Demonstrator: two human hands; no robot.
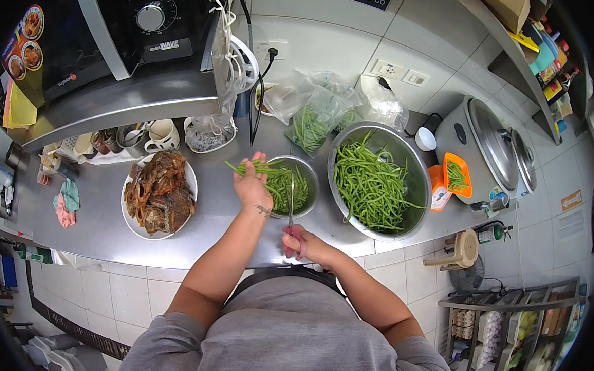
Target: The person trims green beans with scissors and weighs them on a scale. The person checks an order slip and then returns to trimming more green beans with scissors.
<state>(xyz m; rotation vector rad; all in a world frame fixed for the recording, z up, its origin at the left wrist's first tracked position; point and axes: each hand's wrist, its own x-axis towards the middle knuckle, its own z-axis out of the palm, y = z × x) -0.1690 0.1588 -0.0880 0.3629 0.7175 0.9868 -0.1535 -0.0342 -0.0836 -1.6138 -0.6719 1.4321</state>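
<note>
My left hand [252,181] is closed around a small bunch of green beans [269,166], whose ends stick out on both sides above a small steel bowl [312,201]. Inside that bowl lie cut bean pieces [284,193]. In my right hand [304,244] is a pair of scissors [291,220] with reddish handles, its blades pointing away from me over the bowl and close to the bunch. To the right, a large steel basin [421,219] holds a heap of long whole green beans [373,183].
A plate [194,176] of fried fish [160,194] sits at left, near mugs [162,136] and a pink and green cloth [67,202]. Plastic bags [311,122] lie against the wall. An orange scale tray [457,175] and a large cooker [479,146] stand right. A microwave shelf overhangs upper left.
</note>
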